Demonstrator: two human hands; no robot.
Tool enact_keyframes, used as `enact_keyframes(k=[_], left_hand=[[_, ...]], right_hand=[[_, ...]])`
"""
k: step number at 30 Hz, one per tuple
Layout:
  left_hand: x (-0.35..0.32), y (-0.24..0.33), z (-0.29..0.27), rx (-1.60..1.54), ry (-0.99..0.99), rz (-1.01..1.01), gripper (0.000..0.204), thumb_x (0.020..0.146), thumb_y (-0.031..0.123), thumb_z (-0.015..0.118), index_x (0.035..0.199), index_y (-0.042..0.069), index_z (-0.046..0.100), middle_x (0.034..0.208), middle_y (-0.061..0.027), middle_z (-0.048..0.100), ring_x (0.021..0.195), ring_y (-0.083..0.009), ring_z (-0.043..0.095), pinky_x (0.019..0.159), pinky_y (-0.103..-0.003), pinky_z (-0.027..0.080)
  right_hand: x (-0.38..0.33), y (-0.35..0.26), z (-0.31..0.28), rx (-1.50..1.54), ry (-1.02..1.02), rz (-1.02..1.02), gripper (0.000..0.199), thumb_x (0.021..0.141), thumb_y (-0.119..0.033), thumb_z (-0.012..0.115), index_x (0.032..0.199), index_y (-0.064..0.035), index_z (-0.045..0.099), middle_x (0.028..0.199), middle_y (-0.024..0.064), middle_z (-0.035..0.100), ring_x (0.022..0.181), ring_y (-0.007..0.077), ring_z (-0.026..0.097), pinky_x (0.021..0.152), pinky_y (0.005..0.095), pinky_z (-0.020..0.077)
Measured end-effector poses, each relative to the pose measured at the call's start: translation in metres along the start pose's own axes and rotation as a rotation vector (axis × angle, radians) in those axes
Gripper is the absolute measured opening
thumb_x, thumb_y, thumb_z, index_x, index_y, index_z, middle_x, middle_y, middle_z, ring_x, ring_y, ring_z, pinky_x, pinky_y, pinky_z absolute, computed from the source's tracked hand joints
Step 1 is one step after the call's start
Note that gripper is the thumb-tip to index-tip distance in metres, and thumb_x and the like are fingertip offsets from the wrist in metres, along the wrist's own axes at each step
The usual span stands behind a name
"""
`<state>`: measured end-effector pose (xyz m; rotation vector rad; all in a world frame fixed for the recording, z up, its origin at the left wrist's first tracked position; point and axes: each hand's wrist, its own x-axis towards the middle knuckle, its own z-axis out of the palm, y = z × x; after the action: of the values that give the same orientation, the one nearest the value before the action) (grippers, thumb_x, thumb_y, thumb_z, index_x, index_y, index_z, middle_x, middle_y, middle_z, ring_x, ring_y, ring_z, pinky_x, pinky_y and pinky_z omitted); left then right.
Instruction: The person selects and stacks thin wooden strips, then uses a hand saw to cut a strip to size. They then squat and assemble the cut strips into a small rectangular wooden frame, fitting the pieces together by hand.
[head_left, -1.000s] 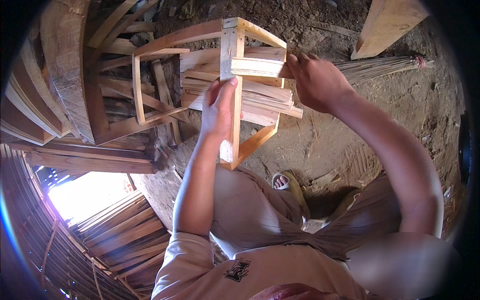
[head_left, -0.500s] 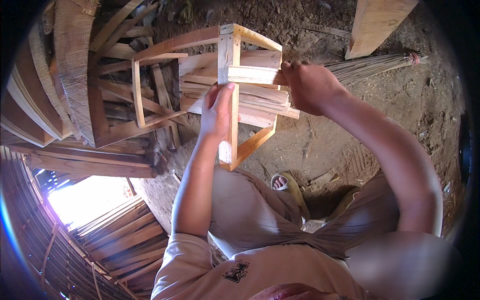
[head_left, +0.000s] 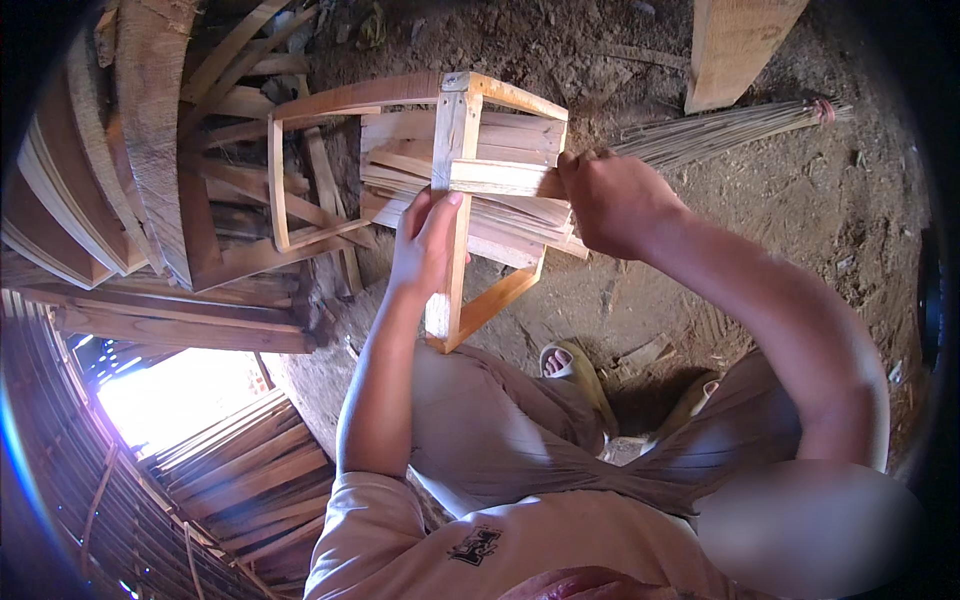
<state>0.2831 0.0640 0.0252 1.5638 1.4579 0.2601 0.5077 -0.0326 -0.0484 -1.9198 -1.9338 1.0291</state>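
Observation:
A pale wooden frame (head_left: 456, 140) of nailed slats stands in front of me, its near post tilted slightly. My left hand (head_left: 430, 232) is closed round that post at about mid-height, thumb on its near face. In my right hand (head_left: 618, 202) is the right end of a short wooden slat (head_left: 505, 178). The slat runs level across the frame, and its left end lies against the post just above my left thumb. Behind it, several thin wooden strips (head_left: 525, 218) lie in a loose stack. My right fingertips are partly hidden behind the fist.
A bundle of thin sticks (head_left: 735, 138) tied at one end lies on the dirt floor at right. Above it stands a thick plank (head_left: 740, 50). Curved boards (head_left: 150, 130) and timber crowd the left. More slats (head_left: 245, 470) lean at lower left. My sandalled foot (head_left: 578, 378) is below the frame.
The frame's top has come slightly nearer to me, and both hands have moved down with it. The slat has shifted a little along with them. Both grips stay the same.

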Motion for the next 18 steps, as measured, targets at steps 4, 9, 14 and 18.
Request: enact_keyframes(k=[4,9,14,18], left_hand=[[-0.006,-0.001,-0.001,0.011,-0.007,0.005,0.045,0.094,0.045,0.064,0.108,0.003,0.061,0.081,-0.0108,0.06,0.058,-0.02,0.062,0.055,-0.033,0.052],[-0.003,-0.007,-0.001,0.016,0.018,0.0,0.045,0.096,0.046,0.06,0.109,0.003,0.061,0.081,-0.0101,0.062,0.06,-0.0206,0.064,0.055,-0.033,0.053],[0.016,-0.025,-0.022,-0.17,-0.19,0.021,0.05,0.102,0.048,0.044,0.114,0.003,0.062,0.088,-0.0144,0.068,0.07,-0.0244,0.069,0.063,-0.035,0.056],[0.026,-0.005,-0.005,-0.167,-0.196,0.074,0.06,0.104,0.053,0.033,0.12,0.002,0.061,0.095,-0.0177,0.071,0.078,-0.0271,0.071,0.073,-0.037,0.056]], right_hand=[[-0.001,-0.002,0.011,-0.038,0.06,-0.03,0.032,0.098,-0.001,0.041,0.125,-0.0021,0.058,0.097,0.0211,0.072,0.092,0.0317,0.074,0.083,0.0415,0.063],[0.0,0.0,0.015,-0.002,0.066,-0.035,0.032,0.098,-0.001,0.04,0.125,0.0009,0.057,0.095,0.0214,0.073,0.092,0.0312,0.075,0.081,0.0416,0.0635],[-0.005,-0.004,0.006,-0.046,0.097,-0.037,0.028,0.097,0.001,0.041,0.12,0.0066,0.055,0.092,0.0213,0.073,0.086,0.0321,0.075,0.073,0.0427,0.0646],[-0.005,-0.005,0.0,0.011,0.031,-0.012,0.029,0.091,-0.003,0.052,0.118,0.0078,0.057,0.099,0.0254,0.073,0.097,0.0337,0.075,0.082,0.0422,0.0628]])
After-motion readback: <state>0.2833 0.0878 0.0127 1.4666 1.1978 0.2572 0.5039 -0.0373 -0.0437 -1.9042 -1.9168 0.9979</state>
